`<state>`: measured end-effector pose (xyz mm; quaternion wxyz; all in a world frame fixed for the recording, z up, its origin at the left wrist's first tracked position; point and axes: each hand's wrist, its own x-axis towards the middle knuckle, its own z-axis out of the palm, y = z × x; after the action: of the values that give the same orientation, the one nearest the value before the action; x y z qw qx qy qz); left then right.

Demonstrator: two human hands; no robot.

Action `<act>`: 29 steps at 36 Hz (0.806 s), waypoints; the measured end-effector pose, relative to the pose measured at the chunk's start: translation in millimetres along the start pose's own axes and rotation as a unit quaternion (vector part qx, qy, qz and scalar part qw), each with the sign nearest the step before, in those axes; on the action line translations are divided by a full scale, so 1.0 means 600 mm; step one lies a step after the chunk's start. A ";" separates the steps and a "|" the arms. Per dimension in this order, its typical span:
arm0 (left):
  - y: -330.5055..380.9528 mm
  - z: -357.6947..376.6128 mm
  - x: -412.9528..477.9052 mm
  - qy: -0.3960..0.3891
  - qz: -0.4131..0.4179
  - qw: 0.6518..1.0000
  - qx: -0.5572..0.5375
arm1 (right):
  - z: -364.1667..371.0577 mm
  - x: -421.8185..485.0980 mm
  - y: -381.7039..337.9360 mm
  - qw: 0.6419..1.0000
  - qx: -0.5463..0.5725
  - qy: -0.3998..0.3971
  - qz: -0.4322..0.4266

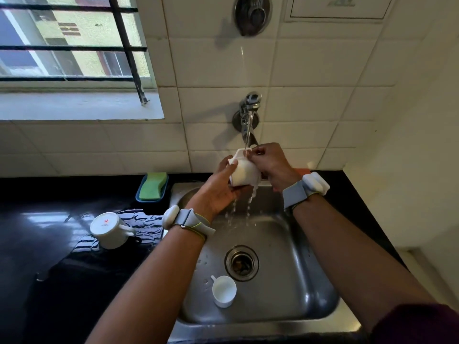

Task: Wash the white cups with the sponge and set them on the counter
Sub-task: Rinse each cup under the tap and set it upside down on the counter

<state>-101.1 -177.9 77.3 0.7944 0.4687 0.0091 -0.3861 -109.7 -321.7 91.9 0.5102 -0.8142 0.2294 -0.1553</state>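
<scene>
I see my left hand (218, 192) curled round the tilted white ceramic cup (244, 173) under the running steel wall tap (249, 105); my right hand (270, 165) pinches its upper end.

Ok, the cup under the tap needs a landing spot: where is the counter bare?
Bare black counter left of the striped cloth holding the upturned cup, and a narrow strip right of the sink. Crowded between the sponge tray and the cloth.
</scene>
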 end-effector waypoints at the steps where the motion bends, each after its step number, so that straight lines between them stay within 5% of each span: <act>1: 0.000 0.000 -0.002 -0.019 0.010 1.000 0.008 | 0.000 -0.001 -0.003 1.000 0.011 0.004 0.002; 6: -0.002 0.008 0.005 0.032 0.007 0.999 -0.014 | 0.008 -0.011 -0.020 0.999 0.018 0.002 -0.040; 11: -0.007 0.002 0.017 0.081 -0.042 0.991 -0.098 | 0.021 -0.047 -0.024 0.987 -0.023 -0.091 -0.131; 16: -0.019 -0.016 0.029 0.103 -0.059 0.985 -0.125 | 0.004 -0.062 -0.008 0.918 -0.272 -0.141 -0.251; 19: -0.031 -0.015 0.030 0.077 -0.088 0.989 -0.093 | -0.003 -0.057 -0.011 0.884 -0.374 -0.134 -0.246; 29: -0.029 0.003 0.037 0.073 -0.061 0.985 -0.145 | 0.021 -0.079 -0.010 0.923 -0.266 -0.172 -0.220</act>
<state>-96.9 -196.9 57.3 0.8260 0.3739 0.1520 -0.3934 -142.5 -284.7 91.1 0.2596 -0.9641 -0.0133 -0.0547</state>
